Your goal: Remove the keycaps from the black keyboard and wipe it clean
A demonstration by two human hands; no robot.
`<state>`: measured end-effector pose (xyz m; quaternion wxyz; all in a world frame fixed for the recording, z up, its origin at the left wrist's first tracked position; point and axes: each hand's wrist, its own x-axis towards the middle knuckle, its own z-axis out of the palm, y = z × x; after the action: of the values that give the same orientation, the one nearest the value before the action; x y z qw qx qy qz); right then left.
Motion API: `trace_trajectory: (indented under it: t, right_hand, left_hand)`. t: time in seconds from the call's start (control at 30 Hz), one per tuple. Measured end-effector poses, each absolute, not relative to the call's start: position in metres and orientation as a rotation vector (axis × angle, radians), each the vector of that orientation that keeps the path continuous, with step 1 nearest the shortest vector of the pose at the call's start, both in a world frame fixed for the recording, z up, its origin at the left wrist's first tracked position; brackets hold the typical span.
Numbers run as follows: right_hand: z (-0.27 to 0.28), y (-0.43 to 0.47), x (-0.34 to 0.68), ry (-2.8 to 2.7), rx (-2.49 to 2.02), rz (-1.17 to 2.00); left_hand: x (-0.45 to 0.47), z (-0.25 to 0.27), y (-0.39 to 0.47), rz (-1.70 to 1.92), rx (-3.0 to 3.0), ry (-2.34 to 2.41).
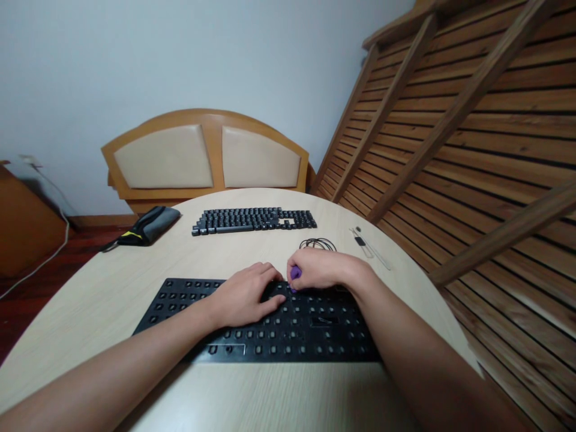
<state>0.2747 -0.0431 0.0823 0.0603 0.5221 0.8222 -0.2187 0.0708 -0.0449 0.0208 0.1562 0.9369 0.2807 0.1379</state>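
A black keyboard base [306, 342] with its keycaps off lies in front of me, rows of bare key stems showing. My left hand [252, 294] rests flat on its upper middle part, fingers apart. Beside it, my right hand [315, 268] is closed around a small purple thing [295, 273] at the keyboard's top edge. Its lower end points down at the keys; most of it is hidden in my fist, so I cannot tell its kind. Behind my right hand is a coiled black cable [318, 242].
Removed keycaps [243, 219] stand in keyboard order farther back on the round table [216, 252]. A grey and black pouch [150, 227] is at the left edge. Small thin tools [360, 241] lie at the right. A slatted wooden panel [486, 144] leans along the right side.
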Motion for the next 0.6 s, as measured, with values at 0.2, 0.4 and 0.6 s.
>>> trace_trajectory:
  t: [0.2, 0.4, 0.6]
  right_hand:
    - [0.083, -0.046, 0.273, 2.464, 1.629, -0.621]
    - [0.093, -0.049, 0.279, 2.418, 1.564, -0.782]
    - [0.094, -0.051, 0.273, 2.398, 1.525, -0.684]
  left_hand:
    - [0.071, 0.021, -0.044, 0.395, 2.69, 0.788]
    - [0.07, 0.022, -0.045, 0.408, 2.678, 0.72]
    - [0.07, 0.018, -0.044, 0.449, 2.681, 0.731]
